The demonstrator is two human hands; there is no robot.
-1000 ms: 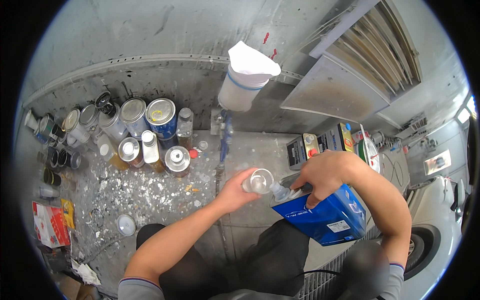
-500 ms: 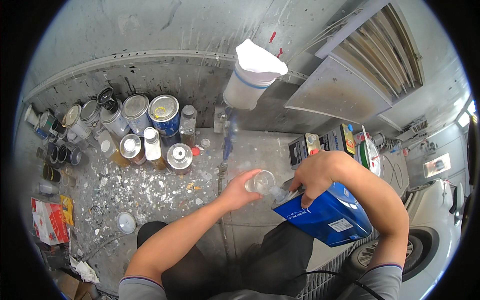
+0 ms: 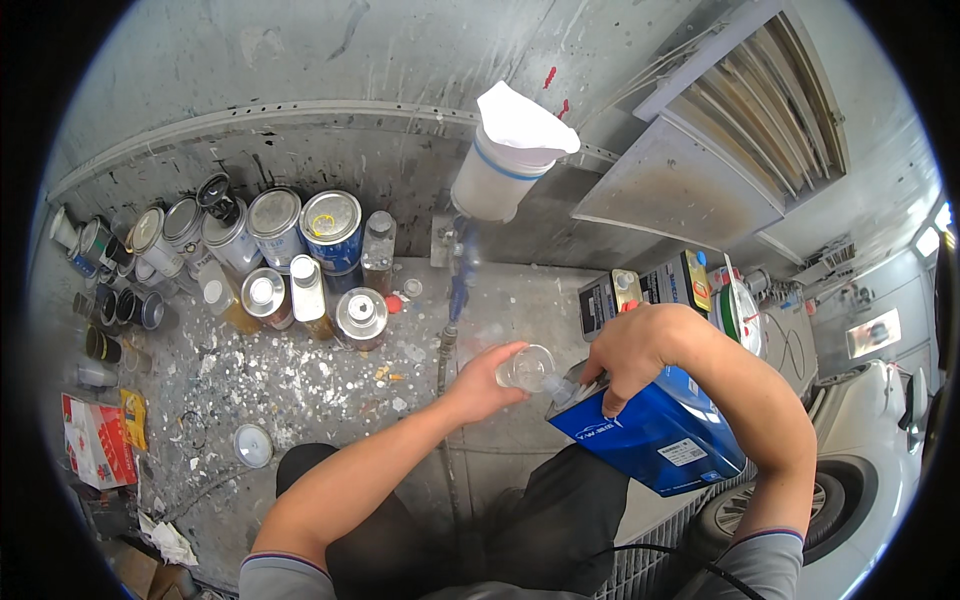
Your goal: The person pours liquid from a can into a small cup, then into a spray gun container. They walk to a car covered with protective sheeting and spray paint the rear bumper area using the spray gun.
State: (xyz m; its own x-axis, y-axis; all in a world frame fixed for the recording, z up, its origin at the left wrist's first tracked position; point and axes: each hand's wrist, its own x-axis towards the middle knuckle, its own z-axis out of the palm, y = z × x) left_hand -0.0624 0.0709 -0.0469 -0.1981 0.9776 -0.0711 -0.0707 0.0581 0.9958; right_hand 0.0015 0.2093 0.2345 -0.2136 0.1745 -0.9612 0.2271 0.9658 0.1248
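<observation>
My left hand (image 3: 482, 388) is closed round a small clear plastic cup (image 3: 526, 369) over the middle of the floor. In my right hand (image 3: 628, 358) is a large blue rectangular can (image 3: 655, 440), gripped at its top end and tipped on its side. The can's clear spout (image 3: 559, 387) points left at the cup's rim, close against it. Whether liquid is running between them I cannot tell. Below the can are my dark-trousered knees.
Paint tins (image 3: 330, 222) and bottles crowd the left along the wall. A white paper-topped container (image 3: 500, 170) stands on a post ahead. Dark rectangular cans (image 3: 608, 300) sit beyond my right hand. A white car (image 3: 870, 440) is at right, a round lid (image 3: 252, 445) on the floor.
The cup and my left hand have shifted very slightly to the right. The can and my right hand stay almost in place.
</observation>
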